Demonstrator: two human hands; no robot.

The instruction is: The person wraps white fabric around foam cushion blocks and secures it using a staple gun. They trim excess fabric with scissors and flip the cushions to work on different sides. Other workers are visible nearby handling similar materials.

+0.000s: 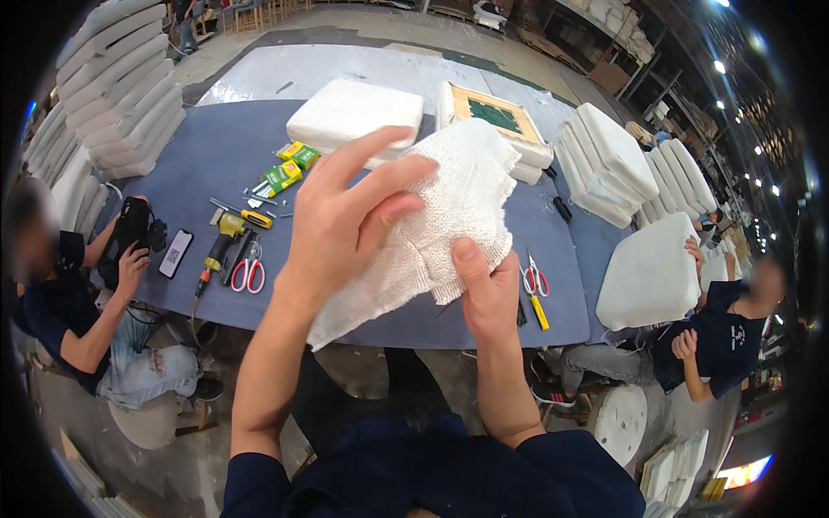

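Above the table's near edge I hold up a piece of white, coarse-woven fabric (pixel 471 190) with frayed edges. My right hand (pixel 490 298) grips its lower right part, thumb pressed on top and fingers behind. My left hand (pixel 341 207) is at the fabric's left side, fingers stretched apart, fingertips over the cloth; whether they touch it I cannot tell. A lower flap hangs below my left hand. Red-and-white scissors (pixel 534 281) and a yellow-handled tool (pixel 540 312) lie right of my right hand.
On the blue-grey table (pixel 363 332) are a yellow-green air tool (pixel 222 242), more scissors (pixel 249 272), small green-yellow boxes (pixel 281 177), a phone (pixel 176 253) and white cushions (pixel 354 112). Seated people flank me: left (pixel 65 302), right (pixel 717 337), the latter with a white cushion (pixel 648 276).
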